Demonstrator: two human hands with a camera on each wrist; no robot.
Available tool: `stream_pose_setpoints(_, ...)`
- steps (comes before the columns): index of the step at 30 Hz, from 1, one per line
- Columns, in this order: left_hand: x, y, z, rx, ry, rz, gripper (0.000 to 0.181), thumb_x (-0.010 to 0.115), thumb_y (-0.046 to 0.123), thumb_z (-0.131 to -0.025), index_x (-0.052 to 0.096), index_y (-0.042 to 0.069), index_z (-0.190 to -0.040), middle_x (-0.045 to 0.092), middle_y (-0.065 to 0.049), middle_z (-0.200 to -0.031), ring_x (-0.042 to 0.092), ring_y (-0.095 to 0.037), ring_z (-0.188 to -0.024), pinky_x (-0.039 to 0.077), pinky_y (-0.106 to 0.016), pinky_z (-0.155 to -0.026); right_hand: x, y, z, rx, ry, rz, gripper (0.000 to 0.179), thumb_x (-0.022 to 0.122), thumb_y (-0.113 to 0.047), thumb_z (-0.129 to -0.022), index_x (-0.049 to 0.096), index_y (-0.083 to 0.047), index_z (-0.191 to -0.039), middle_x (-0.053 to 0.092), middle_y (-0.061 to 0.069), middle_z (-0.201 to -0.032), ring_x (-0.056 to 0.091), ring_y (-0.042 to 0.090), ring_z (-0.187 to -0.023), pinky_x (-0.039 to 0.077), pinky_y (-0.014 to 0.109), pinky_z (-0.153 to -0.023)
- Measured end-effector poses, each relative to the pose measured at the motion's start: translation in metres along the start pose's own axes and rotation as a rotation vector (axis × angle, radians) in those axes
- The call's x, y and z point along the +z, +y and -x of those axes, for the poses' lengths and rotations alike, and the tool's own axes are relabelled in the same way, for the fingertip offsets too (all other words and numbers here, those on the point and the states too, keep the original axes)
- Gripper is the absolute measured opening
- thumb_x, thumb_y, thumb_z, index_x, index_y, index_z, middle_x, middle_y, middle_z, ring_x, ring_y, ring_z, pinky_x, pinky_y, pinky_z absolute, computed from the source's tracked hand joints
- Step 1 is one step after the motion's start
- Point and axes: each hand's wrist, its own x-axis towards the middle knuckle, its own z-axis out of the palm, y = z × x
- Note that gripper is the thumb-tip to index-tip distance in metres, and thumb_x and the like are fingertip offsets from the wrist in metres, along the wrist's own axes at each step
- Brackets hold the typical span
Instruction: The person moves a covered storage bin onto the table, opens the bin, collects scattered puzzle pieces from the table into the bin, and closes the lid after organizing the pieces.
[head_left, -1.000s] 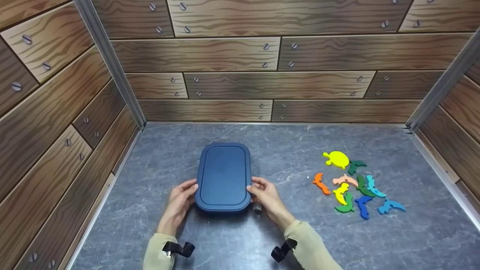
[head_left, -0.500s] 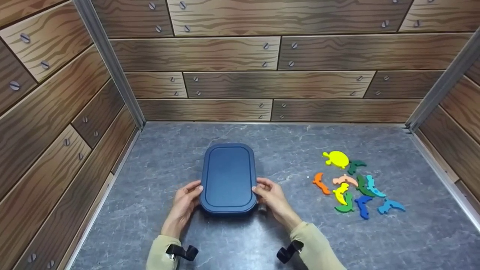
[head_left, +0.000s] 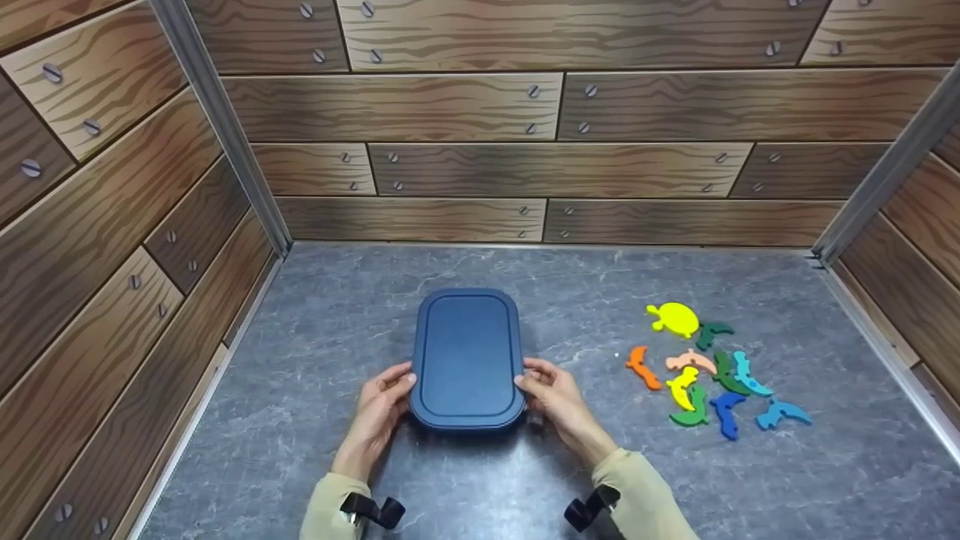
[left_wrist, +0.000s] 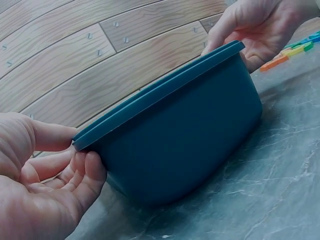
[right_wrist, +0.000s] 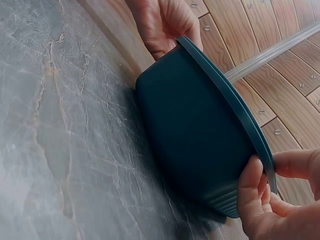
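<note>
Grey tabletop; left hand at eight o'clock on the blue box, right hand at four, both pinching its rim, thumbs uppermost.

a small work booth
a gray tabletop is edged by wood-look walls, joined by metal strips.

Interior of the blue box, between your left grip and right grip: hidden under the lid. White speck right of your right grip: too small to identify. Coloured pieces beyond that grip: cut by the left wrist view's edge. Your sleeves, behind both grips: cut off in the head view.
</note>
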Motion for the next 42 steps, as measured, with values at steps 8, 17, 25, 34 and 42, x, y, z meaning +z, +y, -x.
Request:
stream_pose_setpoints(8,0.008,-0.003,0.001,-0.005,-0.003,0.030,0.039,0.058,-0.002,-0.095,0.049,-0.018,-0.130,0.067,-0.008,-0.096,0.066,-0.015,-0.081,0.054,-0.028,-0.070,-0.009,-0.001,0.001,0.005,0.000,-0.021,0.046,0.063,0.004,-0.088,0.048,0.014,-0.130,0.059,0.008,-0.091,0.059,0.013,-0.072,0.052,0.023,-0.061)
stream_pose_setpoints(17,0.018,-0.008,0.001,-0.012,-0.018,-0.004,0.044,0.059,0.000,-0.095,0.047,-0.017,-0.133,0.064,-0.009,-0.096,0.063,-0.015,-0.081,0.053,-0.027,-0.068,-0.019,-0.005,0.004,0.024,0.023,0.008,0.046,0.064,0.001,-0.089,0.051,0.011,-0.132,0.061,0.011,-0.098,0.058,0.014,-0.075,0.050,0.024,-0.061)
stream_pose_setpoints(25,0.025,-0.011,0.002,-0.015,-0.042,0.003,0.046,0.059,0.000,-0.095,0.046,-0.017,-0.135,0.062,-0.008,-0.095,0.063,-0.014,-0.081,0.053,-0.026,-0.069,-0.027,-0.006,0.008,0.037,0.037,-0.007,0.046,0.064,0.000,-0.089,0.051,0.010,-0.132,0.062,0.011,-0.099,0.059,0.015,-0.077,0.051,0.024,-0.062)
stream_pose_setpoints(34,0.030,-0.015,0.002,-0.028,-0.064,0.023,0.045,0.060,-0.004,-0.092,0.047,-0.018,-0.133,0.062,-0.009,-0.094,0.063,-0.015,-0.080,0.053,-0.026,-0.067,-0.037,-0.003,0.010,0.038,0.044,0.001,0.044,0.064,0.001,-0.089,0.053,0.009,-0.131,0.061,0.010,-0.096,0.060,0.016,-0.079,0.052,0.024,-0.063)
stream_pose_setpoints(42,0.038,-0.018,0.004,-0.057,-0.065,0.044,0.048,0.060,-0.007,-0.089,0.046,-0.018,-0.134,0.059,-0.008,-0.093,0.062,-0.015,-0.078,0.053,-0.027,-0.065,-0.046,-0.004,0.016,0.047,0.027,-0.011,0.045,0.064,0.000,-0.090,0.052,0.009,-0.132,0.063,0.010,-0.098,0.061,0.016,-0.081,0.054,0.026,-0.067)
